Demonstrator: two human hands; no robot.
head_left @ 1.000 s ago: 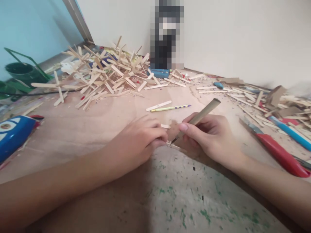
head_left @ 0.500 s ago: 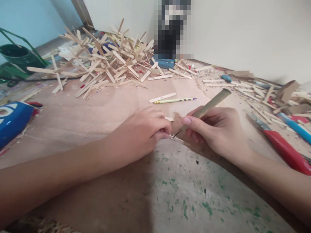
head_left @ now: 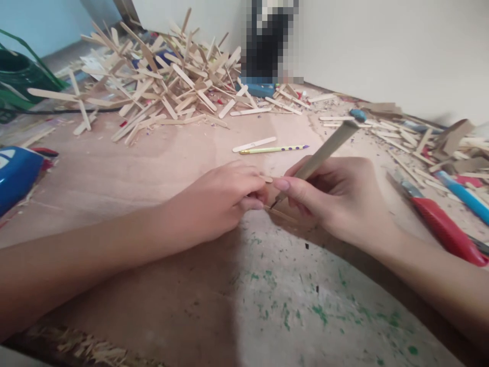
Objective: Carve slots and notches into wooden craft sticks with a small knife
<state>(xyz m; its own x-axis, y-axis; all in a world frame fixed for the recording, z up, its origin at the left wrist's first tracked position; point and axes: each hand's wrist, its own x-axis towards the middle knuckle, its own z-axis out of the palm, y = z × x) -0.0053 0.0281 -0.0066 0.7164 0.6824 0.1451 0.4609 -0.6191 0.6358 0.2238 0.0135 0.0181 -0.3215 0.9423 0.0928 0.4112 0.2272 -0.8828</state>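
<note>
My right hand (head_left: 336, 199) is closed round a tan wooden-handled craft knife (head_left: 324, 149), held like a pen, its dark tip touching a small ice-cream stick piece (head_left: 280, 214) on the wooden board (head_left: 153, 168). My left hand (head_left: 221, 201) rests knuckles up just left of the tip, fingers curled and pinching that stick piece against the board. A short bit of stick (head_left: 266, 179) shows between the two hands. What lies under my left fingers is hidden.
A big heap of ice-cream sticks (head_left: 160, 92) lies at the back left. A loose stick (head_left: 254, 144) and a dotted pencil (head_left: 273, 149) lie beyond my hands. A red cutter (head_left: 439, 221), a blue tool (head_left: 464, 196) and scraps lie at right; a blue object (head_left: 15, 173) at left.
The view has tilted down a little, so everything sits higher in the picture. My hands stay together on the stick piece; the knife handle has tilted slightly more upright.
</note>
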